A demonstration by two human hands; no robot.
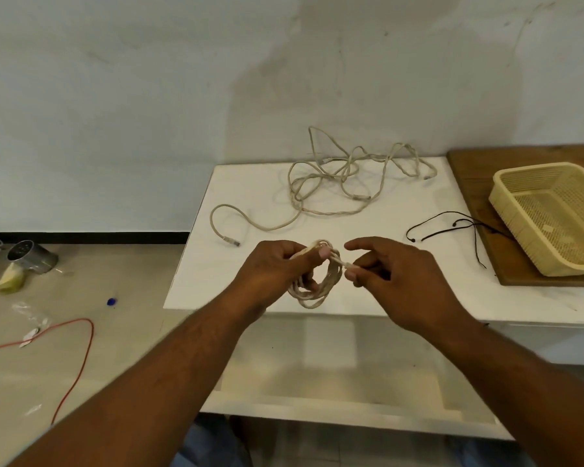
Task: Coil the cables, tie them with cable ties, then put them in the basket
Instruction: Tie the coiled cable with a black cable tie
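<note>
The left hand (277,264) clenches the coil (317,281) at the table's (402,298) 6 o'clock edge; the right hand (395,278) pinches its plug end. Light and springy, it probably needs gripping across all loops. Basket (520,183) at 3 o'clock.

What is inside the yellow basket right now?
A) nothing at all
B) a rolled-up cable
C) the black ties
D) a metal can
A: the basket shows only its bare mesh bottom; the coiled cable is in the left hand and the right hand, and the black ties lie on the table beside the basket.
</note>
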